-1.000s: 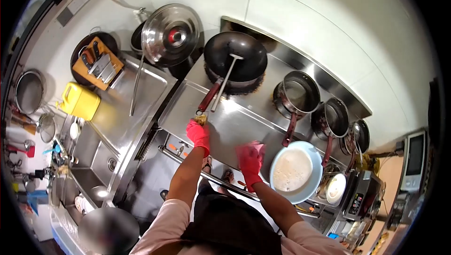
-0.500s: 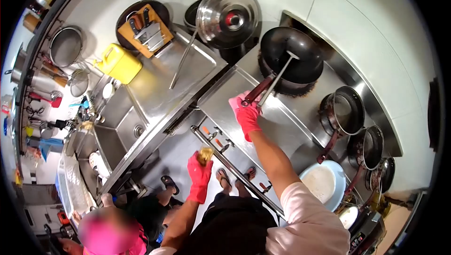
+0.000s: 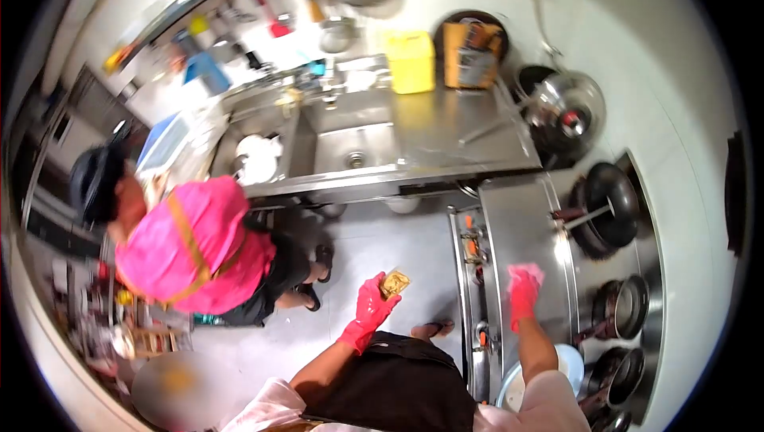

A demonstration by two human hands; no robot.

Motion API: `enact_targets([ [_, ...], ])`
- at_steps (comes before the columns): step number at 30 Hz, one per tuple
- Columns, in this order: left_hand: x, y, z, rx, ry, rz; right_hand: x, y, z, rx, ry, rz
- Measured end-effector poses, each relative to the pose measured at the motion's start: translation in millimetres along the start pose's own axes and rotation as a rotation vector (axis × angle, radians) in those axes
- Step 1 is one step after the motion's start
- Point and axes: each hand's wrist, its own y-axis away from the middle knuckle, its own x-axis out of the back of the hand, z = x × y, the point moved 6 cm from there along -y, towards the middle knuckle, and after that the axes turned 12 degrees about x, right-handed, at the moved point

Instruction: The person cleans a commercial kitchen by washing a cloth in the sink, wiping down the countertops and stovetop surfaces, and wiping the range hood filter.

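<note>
Scourer (image 3: 395,283) in left hand (image 3: 369,313)

A white wall (image 3: 621,58) fills the upper right of the frame and is brightly lit. In the upper left, a dark shelf (image 3: 203,4) runs in a slanting line. A steel sink counter (image 3: 434,131) stands at the upper middle, and below it is the pale grey floor (image 3: 398,249).

Bright pink-red gloves (image 3: 364,325) on left hand (image 3: 372,305) and right hand (image 3: 524,293); pale short sleeves (image 3: 267,406), dark apron (image 3: 378,384) at bottom centre
</note>
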Motion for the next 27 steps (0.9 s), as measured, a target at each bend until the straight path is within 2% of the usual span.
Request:
enact_targets([
  [1, 17.1, 12.3, -11.6, 0.016, 0.01, 0.021, 4.7, 13.8, 37.0, -0.253, -0.287, 0.076],
  [2, 31.7, 25.4, -21.3, 0.032, 0.027, 0.041, 2.6, 14.2, 74.2, -0.292, -0.5, 0.123],
  [5, 82.5, 72.6, -63.8, 0.111, 0.066, 0.144, -15.1, 47.7, -46.6, 0.669, 1.081, -0.122],
  [8, 137.9, 124.8, -112.2, 0.173, 0.137, 0.221, -65.8, 78.5, -36.3, 0.459, 0.852, -0.165],
  [9, 150.9, 145.5, -132.5, 0.078, 0.077, 0.337, -101.2, 90.1, -36.7, 0.51, 0.78, -0.306],
  [10, 168.5, 165.9, -145.7, 0.123, 0.037, 0.354, -132.9, 109.5, -41.1, 0.549, 0.708, -0.449],
  [12, 201.6, 204.1, -176.6, 0.21, 0.035, 0.402, -198.1, 176.9, -66.6, 0.269, 0.314, -0.586],
  [14, 230.7, 240.5, -205.5, 0.333, 0.079, 0.443, -273.9, 250.9, -95.7, 0.681, 0.367, -0.796],
  [15, 242.7, 258.8, -221.1, 0.42, 0.121, 0.438, -293.4, 297.6, -161.6, 0.43, 0.363, -1.032],
  [17, 260.5, 295.9, -251.6, 0.514, 0.083, 0.503, -338.4, 373.4, -209.7, 0.42, 0.127, -1.153],
  [19, 276.0, 325.1, -276.1, 0.562, 0.081, 0.62, -363.8, 439.3, -275.1, 0.448, 0.046, -1.36],
  [21, 290.8, 347.1, -289.3, 0.576, 0.054, 0.711, -386.0, 489.0, -325.2, 0.706, -0.006, -1.512],
  [23, 307.6, 356.3, -298.8, 0.585, 0.059, 0.751, -402.5, 528.5, -360.5, 0.502, -0.189, -1.605],
  [26, 331.8, 358.6, -314.4, 0.627, 0.067, 0.812, -450.5, 575.5, -377.0, 0.691, -0.238, -1.712],
  [27, 341.2, 357.0, -320.0, 0.65, 0.081, 0.827, -465.7, 589.7, -379.7, 0.562, -0.25, -1.764],
])
